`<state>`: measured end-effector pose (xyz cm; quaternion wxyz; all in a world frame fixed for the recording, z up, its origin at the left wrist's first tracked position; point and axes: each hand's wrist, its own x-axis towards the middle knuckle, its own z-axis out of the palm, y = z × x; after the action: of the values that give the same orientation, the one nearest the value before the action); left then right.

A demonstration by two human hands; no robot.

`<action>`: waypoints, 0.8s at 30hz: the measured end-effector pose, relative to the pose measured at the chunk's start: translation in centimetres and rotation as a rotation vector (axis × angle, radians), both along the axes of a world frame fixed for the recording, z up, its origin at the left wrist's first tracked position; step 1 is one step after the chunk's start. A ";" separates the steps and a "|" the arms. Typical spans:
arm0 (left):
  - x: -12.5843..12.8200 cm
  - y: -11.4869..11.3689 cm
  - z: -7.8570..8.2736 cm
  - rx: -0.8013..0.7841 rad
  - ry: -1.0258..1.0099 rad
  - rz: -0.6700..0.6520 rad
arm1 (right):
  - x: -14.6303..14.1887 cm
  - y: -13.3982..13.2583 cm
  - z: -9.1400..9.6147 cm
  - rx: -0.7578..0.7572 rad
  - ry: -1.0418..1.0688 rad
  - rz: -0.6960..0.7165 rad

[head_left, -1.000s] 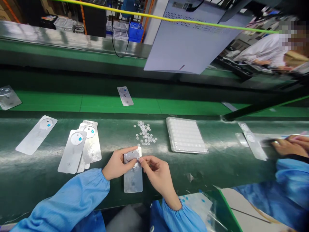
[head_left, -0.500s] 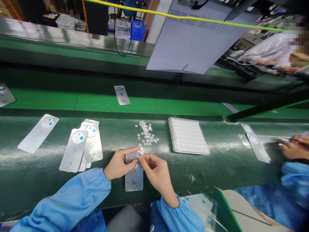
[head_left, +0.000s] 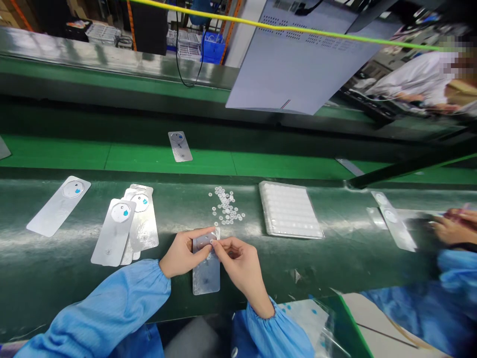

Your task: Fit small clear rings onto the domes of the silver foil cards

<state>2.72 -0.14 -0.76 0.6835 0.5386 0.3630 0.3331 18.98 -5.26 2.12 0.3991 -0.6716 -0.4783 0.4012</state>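
Note:
A silvery phone back cover lies upright before me on the green bench, its upper end partly hidden by my fingers. My left hand holds the cover by its upper part, index finger along the top edge and thumb across the camera area. Thumb and index finger of my right hand are pinched together over that same area; whatever small piece is between them is too hidden to name. Just beyond my hands lies a scatter of small clear round pieces.
Overlapping covers with blue dots lie left, beside a single cover. A white tray sits right of the round pieces. Behind runs a green belt carrying another cover. A co-worker's hand is at far right.
The covers on the green belt have shifted left. My hands and the cover they hold have hardly moved. The co-worker's hand at far right has moved slightly.

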 end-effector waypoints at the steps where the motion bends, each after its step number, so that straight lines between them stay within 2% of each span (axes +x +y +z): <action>1: -0.1 0.0 0.1 -0.019 -0.001 0.004 | 0.1 0.1 0.0 0.001 0.005 0.001; 5: -0.1 0.1 0.4 -0.110 -0.057 0.019 | 0.7 1.0 0.1 0.001 0.063 -0.047; 9: 0.3 0.6 0.1 -0.225 -0.112 0.110 | 1.0 1.4 -0.3 -0.085 0.324 0.050; 13: 0.0 0.7 -0.2 -0.334 -0.214 0.214 | 0.8 -0.1 -2.0 -0.078 0.499 0.102; 16: 0.1 1.3 0.3 -0.344 -0.284 0.269 | 0.6 -2.0 -3.8 0.027 0.431 0.064; 18: 1.1 3.3 1.3 -0.304 -0.282 0.345 | 0.4 -2.9 -4.9 0.118 0.350 0.042; 21: 3.7 9.7 3.8 -0.112 -0.140 0.466 | 0.2 -3.2 -5.9 0.176 0.329 0.022; 23: 5.1 15.1 6.0 0.119 0.225 0.499 | 0.1 -3.0 -6.2 0.182 0.362 0.007; 24: 5.3 17.7 7.2 0.176 0.311 0.520 | 0.1 -2.8 -6.2 0.186 0.375 0.008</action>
<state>8.01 17.52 6.47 0.4626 0.5292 0.5584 0.4406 19.08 -8.05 -4.12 0.5397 -0.5437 -0.4333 0.4748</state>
